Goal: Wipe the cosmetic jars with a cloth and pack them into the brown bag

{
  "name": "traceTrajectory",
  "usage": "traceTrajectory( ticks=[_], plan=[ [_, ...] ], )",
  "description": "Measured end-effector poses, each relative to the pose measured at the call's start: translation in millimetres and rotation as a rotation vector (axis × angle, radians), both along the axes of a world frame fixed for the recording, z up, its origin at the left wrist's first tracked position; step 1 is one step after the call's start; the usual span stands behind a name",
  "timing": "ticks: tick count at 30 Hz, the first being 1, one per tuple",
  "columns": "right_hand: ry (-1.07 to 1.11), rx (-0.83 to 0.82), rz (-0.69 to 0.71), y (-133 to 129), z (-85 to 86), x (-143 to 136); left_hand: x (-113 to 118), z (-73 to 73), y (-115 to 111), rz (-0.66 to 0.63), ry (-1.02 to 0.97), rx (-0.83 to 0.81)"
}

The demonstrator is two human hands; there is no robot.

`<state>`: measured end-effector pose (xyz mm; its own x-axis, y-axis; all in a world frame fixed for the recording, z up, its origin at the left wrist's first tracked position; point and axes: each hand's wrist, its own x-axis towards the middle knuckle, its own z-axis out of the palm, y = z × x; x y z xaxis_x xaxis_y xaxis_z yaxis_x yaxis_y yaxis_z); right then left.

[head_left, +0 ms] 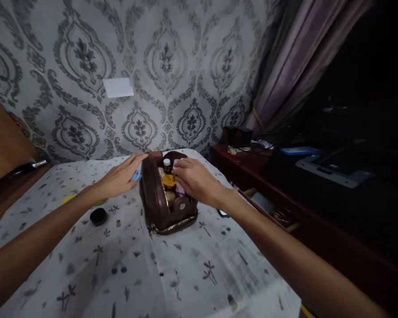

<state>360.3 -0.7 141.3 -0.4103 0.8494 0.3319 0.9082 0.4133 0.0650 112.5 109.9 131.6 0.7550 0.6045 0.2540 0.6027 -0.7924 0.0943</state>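
Observation:
A brown leather toiletry bag (155, 203) with a gold zip lies unzipped on the patterned sheet. Inside it show a white-capped bottle (166, 164), a yellow-orange item (169, 180) and a purple-and-white item (180, 190). My left hand (124, 176) reaches to the bag's left wall with its fingers stretched out. Below those fingers, a small blue thing (135, 176) shows; whether the hand touches it is unclear. Over the bag's right side, my right hand (195, 181) curls its fingers down at a whitish thing (176, 164), mostly hidden by them.
A round black lid or jar (98, 216) and a yellow object (69, 199) lie left of the bag. Behind my right wrist a phone-like item (223, 213) is partly hidden. On the right stands a dark red desk (223, 163) with an open drawer (268, 207).

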Motion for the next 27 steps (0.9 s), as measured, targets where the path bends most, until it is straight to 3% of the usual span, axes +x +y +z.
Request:
traceTrajectory(
  ticks=[2, 6, 13, 15, 18, 23, 27],
  plan=[
    [0.168, 0.134, 0.051, -14, -10.6, -3, -22, -14.1, -4, 0.083, -0.087, -0.023],
    [0.505, 0.346, 0.303, -39, -41.7, -27, -73, -39.5, -5, 0.264, -0.304, -0.045],
    [0.59, 0.056, 0.592, -58, -89.7, -97, -161, -74.0, 10, 0.726, -0.759, -0.028],
    [0.595, -0.04, 0.564, -51, -99.9, -114, -176, -83.6, 13, 0.806, -0.726, -0.018],
    [0.702, -0.173, 0.435, -32, -112.3, -137, -185, -98.3, 15, 0.818, -0.609, -0.02],
    [1.213, -0.576, 0.204, -2, -133.4, -170, -181, -121.4, 8, 0.762, -0.546, -0.129],
    [1.512, -0.644, 0.114, 1, -150.1, -178, -181, -126.2, 0, 0.766, -0.598, -0.153]
  ],
)
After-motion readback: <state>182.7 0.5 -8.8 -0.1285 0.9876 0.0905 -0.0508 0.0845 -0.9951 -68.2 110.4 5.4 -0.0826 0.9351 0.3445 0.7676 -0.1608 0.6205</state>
